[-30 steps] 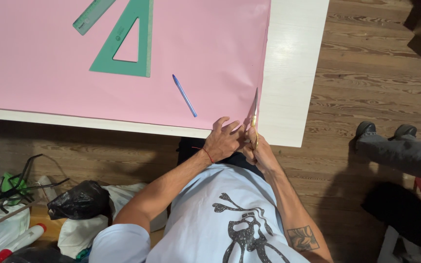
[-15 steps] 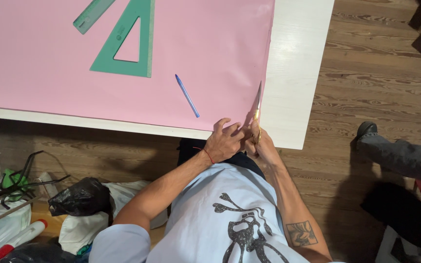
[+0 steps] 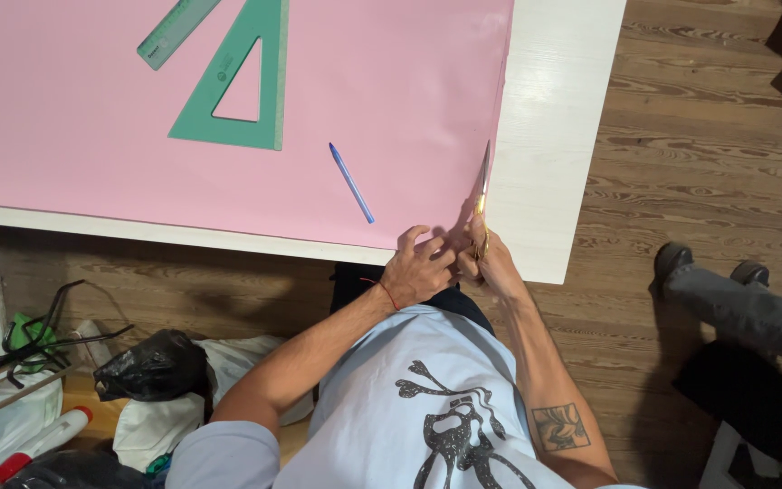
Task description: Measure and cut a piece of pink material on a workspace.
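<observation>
Two hands at the near edge of a pink paper sheet (image 3: 228,181), seen from above.

The right hand (image 3: 491,263) is closed around the handles of gold scissors (image 3: 481,195), whose blades point away along the sheet's right margin on the white table (image 3: 554,136). The left hand (image 3: 420,269), fingers curled, presses the sheet's near edge just beside the scissors. A blue pen (image 3: 352,182) lies near; a green set square (image 3: 242,81) and green ruler (image 3: 176,32) lie farther up (another person's shoes (image 3: 708,267) rest on the wooden floor (image 3: 708,136)).
</observation>
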